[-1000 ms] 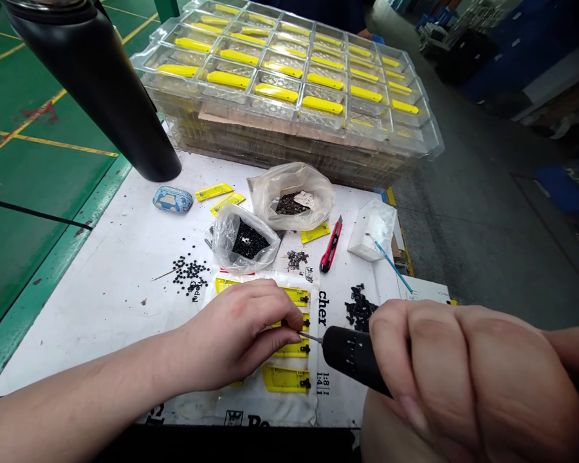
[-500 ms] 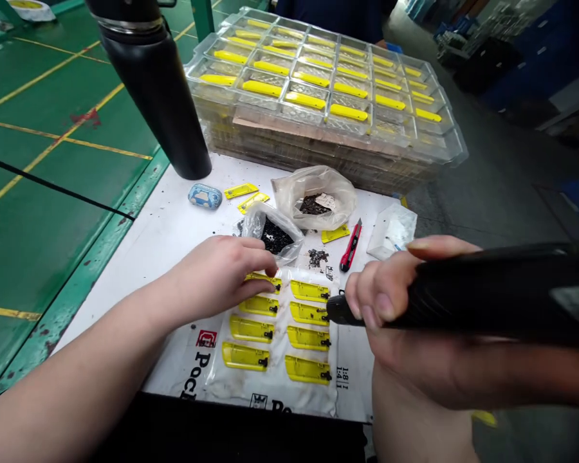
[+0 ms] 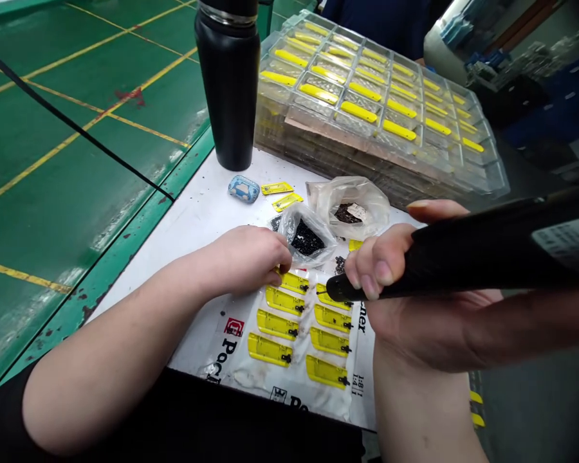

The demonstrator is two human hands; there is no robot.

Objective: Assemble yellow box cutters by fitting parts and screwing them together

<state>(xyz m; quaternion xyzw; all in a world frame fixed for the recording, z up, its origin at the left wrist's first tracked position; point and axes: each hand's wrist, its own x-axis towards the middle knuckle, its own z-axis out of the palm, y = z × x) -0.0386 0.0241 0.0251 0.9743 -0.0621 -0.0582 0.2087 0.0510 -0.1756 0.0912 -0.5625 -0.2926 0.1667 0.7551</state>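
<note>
The green floor [image 3: 77, 167] with its yellow lines fills my left side, and a white table [image 3: 197, 215] runs out across it. At the middle of my view, the left hand's fingers [image 3: 280, 260] are curled close together, their tips at the top yellow plastic piece [image 3: 293, 281] of the left column; I can't tell whether they pinch anything there. The right hand [image 3: 383, 270] has its fingers [image 3: 361, 273] wrapped firmly around a black electric screwdriver [image 3: 468, 257]. The tool's long axis lies almost level across my view, its nose pointing left, just above the top yellow plastic piece of the right column, so the right hand is the nearer one to that column and the left hand to the other. The pieces lie lengthwise, sloping slightly, in two columns on a white printed bag [image 3: 231, 360], each with a small black fitting at its right end. Beyond the hands I see two clear bags of small black parts [image 3: 306, 241], a blue case [image 3: 244, 188], a black flask [image 3: 229, 96], and stacked clear trays [image 3: 367, 109] of yellow pieces.
</note>
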